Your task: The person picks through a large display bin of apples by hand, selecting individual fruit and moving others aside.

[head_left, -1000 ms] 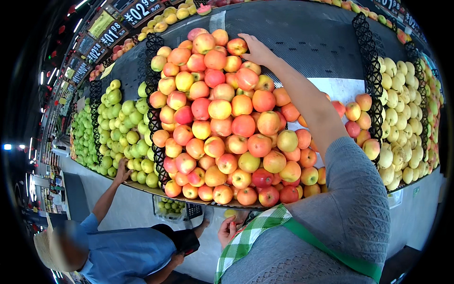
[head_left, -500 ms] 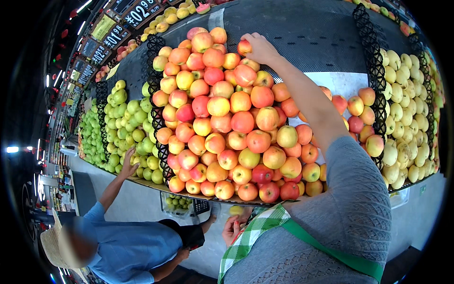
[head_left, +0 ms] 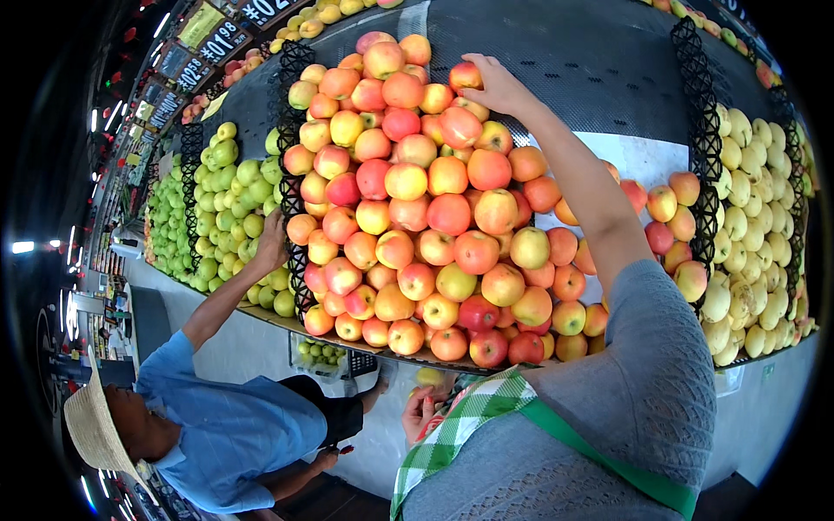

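Note:
My right hand (head_left: 499, 87) reaches over the far edge of a pile of red-and-yellow apples (head_left: 449, 213). Its fingers curl round a red apple (head_left: 466, 76) at the top right of the pile, beside the bare dark mat. Low in the picture my left hand (head_left: 419, 412) is held in front of my green-checked apron (head_left: 469, 427), fingers bent together. Just above its fingertips a yellowish round fruit (head_left: 429, 377) shows; whether the hand touches it I cannot tell, and the palm is hidden.
On the left a person in a straw hat (head_left: 95, 412) reaches a hand (head_left: 273, 243) onto green apples (head_left: 248, 195). Black lattice dividers (head_left: 295, 187) (head_left: 705, 143) flank the red apples. Pale yellow fruit (head_left: 751, 234) lies at right. A crate (head_left: 320, 354) stands below the display.
The whole view has shifted slightly. My right hand, still on the apple, has moved a little right. The other person's hand has moved right, onto the green apples beside the divider.

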`<state>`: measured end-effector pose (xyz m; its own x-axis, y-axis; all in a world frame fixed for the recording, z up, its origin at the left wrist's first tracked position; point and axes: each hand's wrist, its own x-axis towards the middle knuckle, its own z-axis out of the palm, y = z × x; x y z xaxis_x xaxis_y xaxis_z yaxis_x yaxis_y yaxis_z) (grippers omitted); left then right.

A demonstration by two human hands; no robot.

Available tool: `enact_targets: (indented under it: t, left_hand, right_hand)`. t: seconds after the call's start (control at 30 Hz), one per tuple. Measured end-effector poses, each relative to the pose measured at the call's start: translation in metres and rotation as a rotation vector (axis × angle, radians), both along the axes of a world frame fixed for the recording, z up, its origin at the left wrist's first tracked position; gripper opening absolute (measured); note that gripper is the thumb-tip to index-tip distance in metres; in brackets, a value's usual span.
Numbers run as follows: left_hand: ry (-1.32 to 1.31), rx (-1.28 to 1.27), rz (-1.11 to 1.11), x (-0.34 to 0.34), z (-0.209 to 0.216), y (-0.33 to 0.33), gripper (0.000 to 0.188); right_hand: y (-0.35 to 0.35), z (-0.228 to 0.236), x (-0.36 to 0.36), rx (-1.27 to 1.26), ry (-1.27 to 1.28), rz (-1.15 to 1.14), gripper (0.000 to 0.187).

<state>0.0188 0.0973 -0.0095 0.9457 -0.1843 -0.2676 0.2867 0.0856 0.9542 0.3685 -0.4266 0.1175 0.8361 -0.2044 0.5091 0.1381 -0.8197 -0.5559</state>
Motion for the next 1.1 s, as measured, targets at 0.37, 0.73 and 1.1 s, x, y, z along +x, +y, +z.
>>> enact_targets:
  t: [0.37, 0.73, 1.1]
  left_hand:
    - [-0.111, 0.026, -0.177, 0.021, -0.008, 0.019, 0.028]
    - [0.038, 0.027, -0.549, 0.016, -0.040, 0.044, 0.028]
    - [0.016, -0.008, -0.614, -0.012, -0.046, 0.026, 0.027]
  right_hand:
    - [-0.060, 0.043, -0.123, -0.078, 0.088, -0.022, 0.054]
    - [-0.035, -0.044, -0.267, -0.104, 0.474, -0.208, 0.081]
    - [-0.037, -0.042, -0.270, -0.125, 0.510, -0.266, 0.077]
